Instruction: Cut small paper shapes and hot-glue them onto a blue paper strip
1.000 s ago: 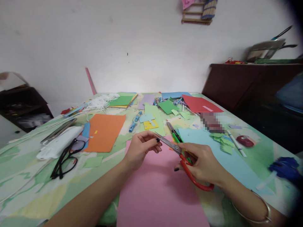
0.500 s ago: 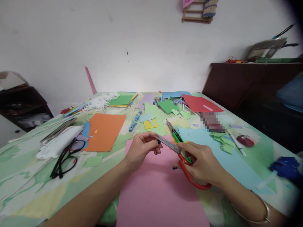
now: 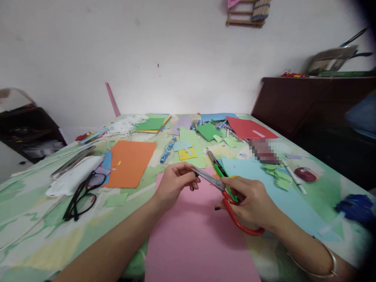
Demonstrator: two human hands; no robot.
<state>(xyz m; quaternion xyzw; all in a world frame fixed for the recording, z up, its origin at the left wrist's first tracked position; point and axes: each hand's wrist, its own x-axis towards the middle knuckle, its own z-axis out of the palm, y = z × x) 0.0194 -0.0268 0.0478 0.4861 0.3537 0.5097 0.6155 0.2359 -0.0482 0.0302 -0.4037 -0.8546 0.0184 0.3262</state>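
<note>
My right hand (image 3: pixel 249 199) is closed around the red-handled scissors (image 3: pixel 210 178), whose blades look shut and point up and left. The thumb and fingers of my left hand (image 3: pixel 179 182) pinch together right at the blade tip; anything small between them is hidden. Both hands are above a pink sheet of paper (image 3: pixel 199 235). Behind the scissors, a green and black cutting tool (image 3: pixel 217 163) shows partly, its lower end covered by the scissors and my right hand. A light blue sheet (image 3: pixel 273 196) lies under and beyond my right hand.
To the left are an orange sheet (image 3: pixel 132 162), black glasses (image 3: pixel 76 201) and a white packet (image 3: pixel 73 176). Green paper scraps (image 3: pixel 277 176), a white marker (image 3: pixel 294 178) and a dark red round object (image 3: pixel 305 174) lie right. A red sheet (image 3: pixel 249 128) is farther back.
Almost nothing differs. The fingers of my left hand have shifted very slightly at the blade tip, and the view has moved a little.
</note>
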